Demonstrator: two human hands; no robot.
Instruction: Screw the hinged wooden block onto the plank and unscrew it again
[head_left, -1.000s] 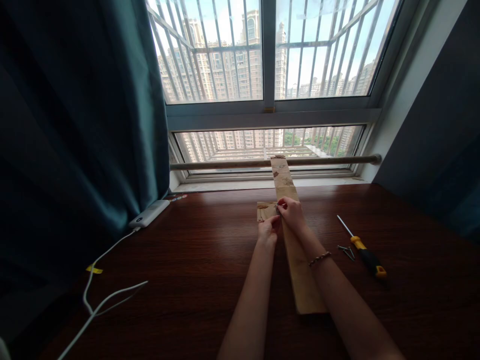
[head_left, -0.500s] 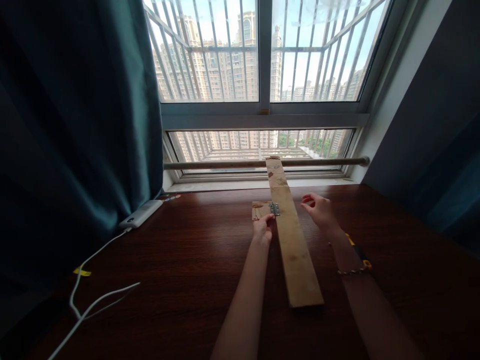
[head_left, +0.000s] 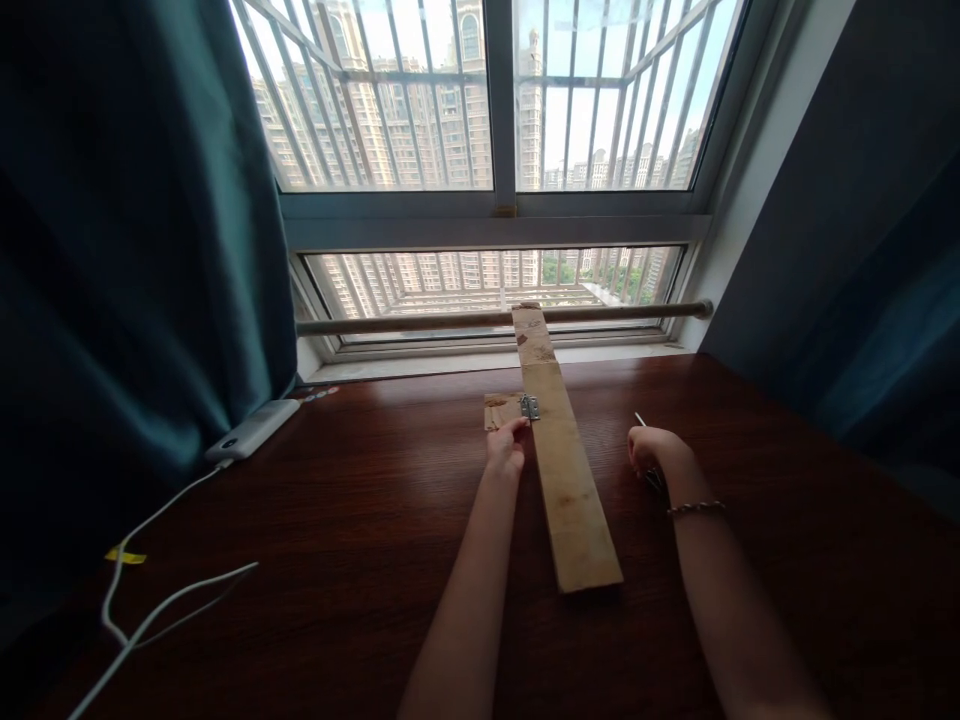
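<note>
A long wooden plank (head_left: pixel 571 480) lies lengthwise on the dark wood table. A metal hinge (head_left: pixel 530 407) sits at its left edge, across the joint with a small wooden board (head_left: pixel 498 408). My left hand (head_left: pixel 507 447) is closed at the near edge of the small board, fingertips beside the hinge. To the right of the plank, my right hand (head_left: pixel 661 450) is closed round a screwdriver, whose thin pale shaft (head_left: pixel 640 419) points up and away. Its handle is mostly hidden by the hand. Something dark and small shows under that hand, too unclear to name.
A round rail (head_left: pixel 435 322) crosses in front of the barred window, by the plank's far end. On the left are a blue curtain (head_left: pixel 150 200), a white power strip (head_left: pixel 255 430) and a white cable (head_left: pixel 161 610) on the table (head_left: pixel 360 500).
My right hand has moved right and toward me, and has taken hold of the screwdriver. The left hand stays at the small board. The view has shifted slightly.
</note>
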